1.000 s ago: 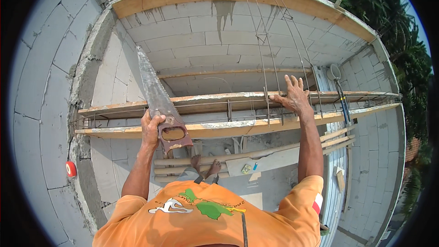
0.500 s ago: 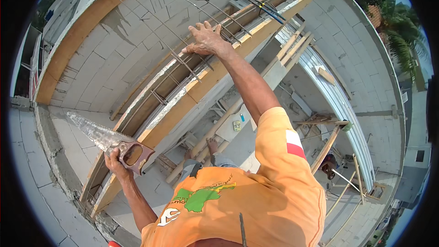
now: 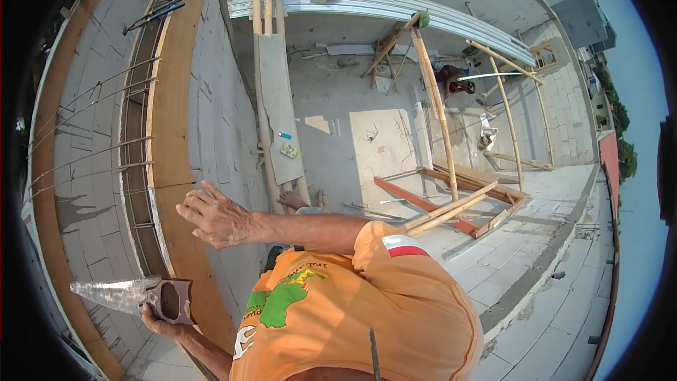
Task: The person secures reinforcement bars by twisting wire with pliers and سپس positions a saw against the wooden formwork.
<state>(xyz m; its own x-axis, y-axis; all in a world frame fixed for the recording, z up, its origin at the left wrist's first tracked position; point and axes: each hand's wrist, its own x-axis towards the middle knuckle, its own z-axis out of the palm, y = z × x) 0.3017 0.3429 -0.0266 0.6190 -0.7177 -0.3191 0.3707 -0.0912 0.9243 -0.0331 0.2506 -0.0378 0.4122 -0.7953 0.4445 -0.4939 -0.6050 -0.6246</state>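
Observation:
My left hand [image 3: 159, 323] grips the handle of a handsaw [image 3: 120, 295], and the worn, grey-spotted blade points left across the narrow formwork trough. With its fingers spread and nothing in them, my right hand [image 3: 218, 217] is over the edge of the orange-brown formwork board [image 3: 173, 120]; whether it touches the wood I cannot tell. Thin steel bars [image 3: 106, 147] stick out across the trough to the left. Farther up, a tool with blue handles [image 3: 156, 13], perhaps a cutter, lies across the trough.
A plank walkway on poles [image 3: 281, 109] runs below me, carrying a small green-yellow pack [image 3: 289, 149]. Shiny metal channels [image 3: 395, 5] span the far side. Wooden props [image 3: 436, 109] and a reddish frame [image 3: 423, 201] stand at right. Another person [image 3: 451, 81] is down on the floor level.
My view has swung to the right, showing more of the floor and props. The right hand has come off the steel bars and back nearer my body. The left hand keeps the saw.

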